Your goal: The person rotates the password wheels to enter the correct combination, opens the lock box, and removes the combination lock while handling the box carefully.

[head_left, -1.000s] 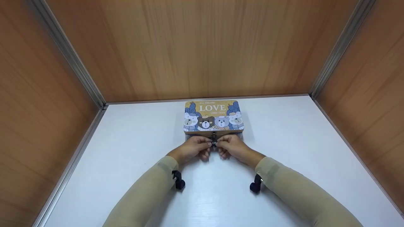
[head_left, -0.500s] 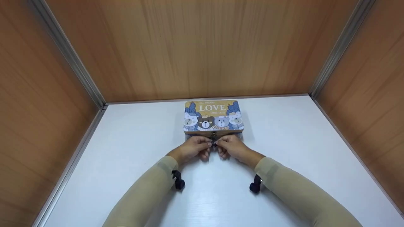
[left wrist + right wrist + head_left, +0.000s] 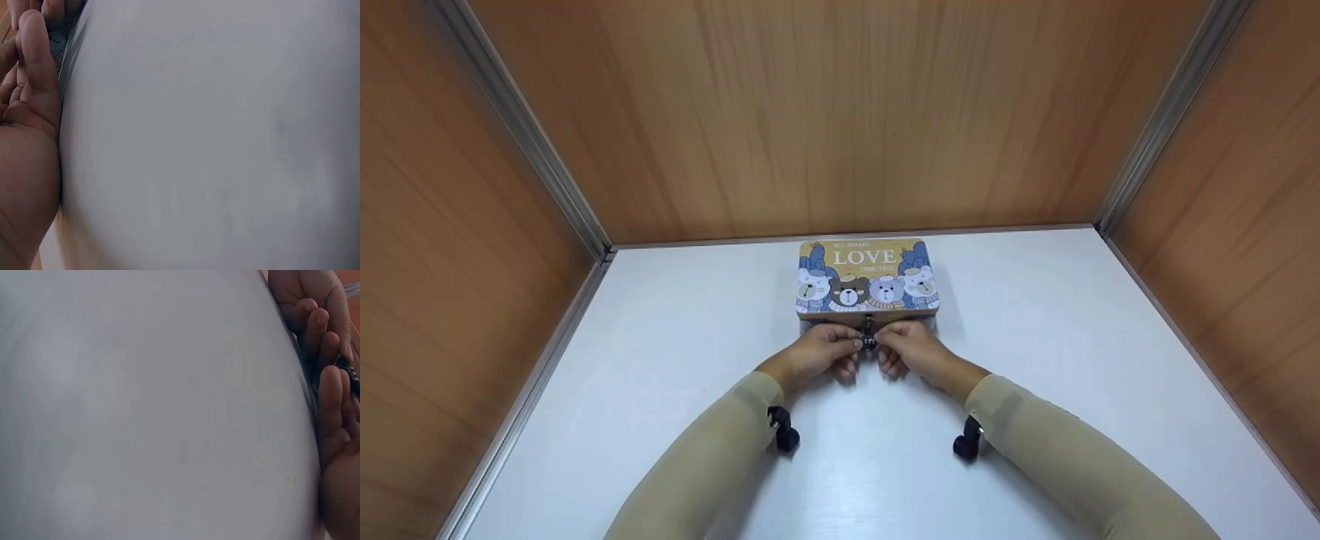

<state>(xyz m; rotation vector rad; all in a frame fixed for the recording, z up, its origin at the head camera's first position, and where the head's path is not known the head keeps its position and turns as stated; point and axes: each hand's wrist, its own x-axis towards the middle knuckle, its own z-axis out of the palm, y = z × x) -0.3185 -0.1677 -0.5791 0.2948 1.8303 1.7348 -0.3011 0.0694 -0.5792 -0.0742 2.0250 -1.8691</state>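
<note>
A closed tin box (image 3: 868,275) with a yellow lid printed with bears and the word LOVE sits near the back of the white table in the head view. At its front clasp (image 3: 868,322) hangs a small black padlock (image 3: 868,343); its ridged, dial-like side (image 3: 352,371) shows in the right wrist view. My left hand (image 3: 819,350) pinches the padlock from the left with thumb and forefinger. From the right, my right hand (image 3: 916,352) has its thumb and forefinger on the padlock's other side. Fingers hide part of the padlock and the box front.
Wooden panels (image 3: 840,112) with grey metal corner posts enclose the white table (image 3: 697,315) at the back and both sides. A black wrist camera (image 3: 786,431) hangs below the left sleeve, and another wrist camera (image 3: 967,439) below the right.
Both arms and the box stay in place. My right fingertips have shifted slightly at the padlock, and a little more of its black body shows between the hands.
</note>
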